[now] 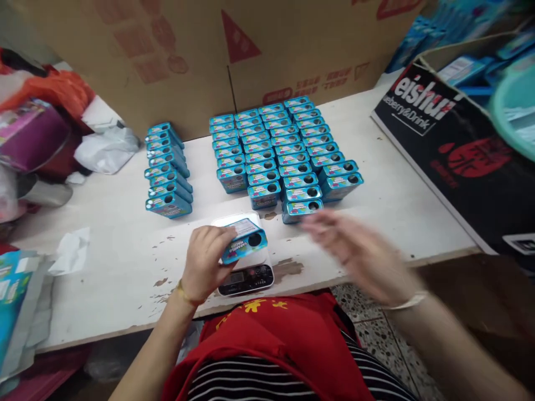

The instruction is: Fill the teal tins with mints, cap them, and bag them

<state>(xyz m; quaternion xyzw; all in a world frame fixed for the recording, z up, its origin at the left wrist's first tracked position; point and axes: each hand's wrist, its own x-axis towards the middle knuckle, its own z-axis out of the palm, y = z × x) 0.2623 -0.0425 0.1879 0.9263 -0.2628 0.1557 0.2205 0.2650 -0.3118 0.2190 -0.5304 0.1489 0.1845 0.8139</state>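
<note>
My left hand (208, 259) is closed around a small blue candy box (246, 240), whose top, with a dark round hole, faces me. It is held over the white kitchen scale (246, 278); whether the two touch, I cannot tell. My right hand (355, 253) is smeared by motion, just right of the nearest box in the rows, and its finger position is unclear. Beyond the scale stand several rows of matching blue boxes (264, 193), packed side by side with their round holes upward. A shorter row of similar boxes (169, 205) leans at the left.
A large brown carton (188, 55) walls off the back of the white table (117, 267). At right stands a black carton (438, 128) of blue packs, with a teal basin (497, 111) over it. Plastic bags (111, 150), crumpled tissue (71, 250) and flattened blue packaging (12, 295) lie left.
</note>
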